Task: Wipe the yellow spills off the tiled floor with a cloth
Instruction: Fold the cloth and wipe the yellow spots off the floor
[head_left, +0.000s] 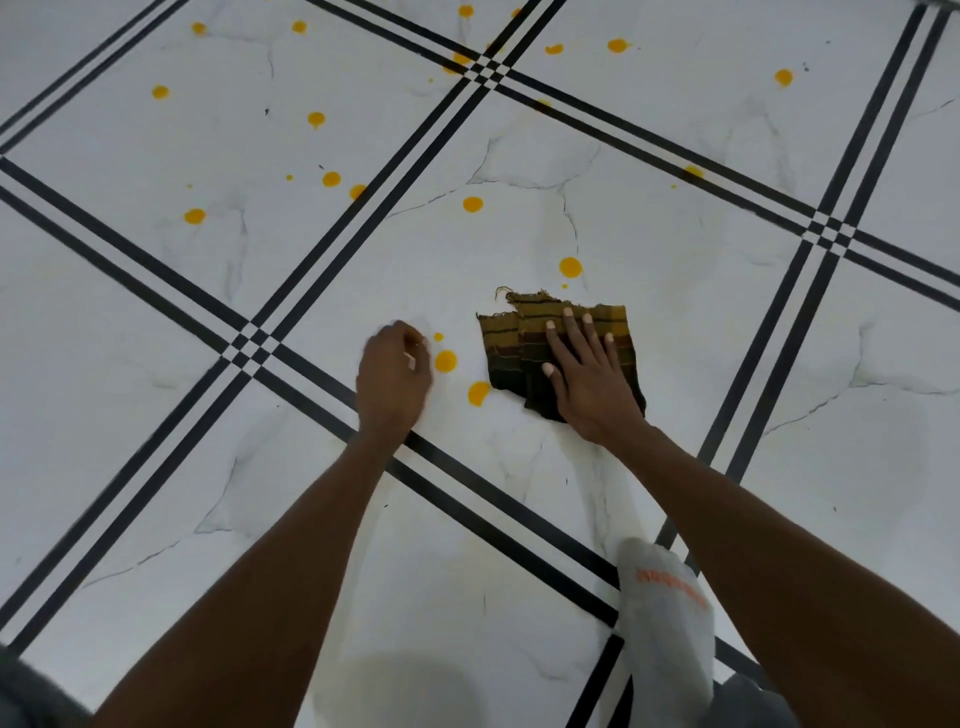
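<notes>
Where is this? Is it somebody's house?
Probably a room indoors, maybe a home, though I can't be sure. You see a shiny marble-look tiled floor with black stripes, and a socked foot.

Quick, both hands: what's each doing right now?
Left hand: loosely curled, holding nothing, beside spills.
Right hand: open flat, pressing the cloth onto the floor.

Cloth (566, 332) partly hidden under right hand (587, 379); left hand (395, 374) blurred

head-worn view, steeply down, close over tiled floor (675, 322)
</notes>
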